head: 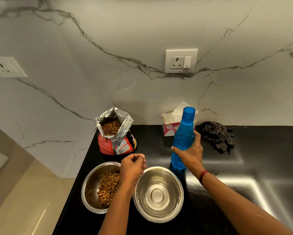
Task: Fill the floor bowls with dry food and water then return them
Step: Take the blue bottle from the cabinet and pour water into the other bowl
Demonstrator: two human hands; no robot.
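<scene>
Shiny steel bowls [158, 194], glossy black counter [218, 167], foil bag [115, 131].

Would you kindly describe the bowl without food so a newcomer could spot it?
On the black counter, two steel bowls sit side by side before the opened food bag. It is the right bowl, next to the blue bottle; unlike the left bowl, it holds no kibble.

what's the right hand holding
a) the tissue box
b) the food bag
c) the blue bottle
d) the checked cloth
c: the right hand is wrapped around the lower body of the blue bottle, which is upright beside the bowls.
</scene>
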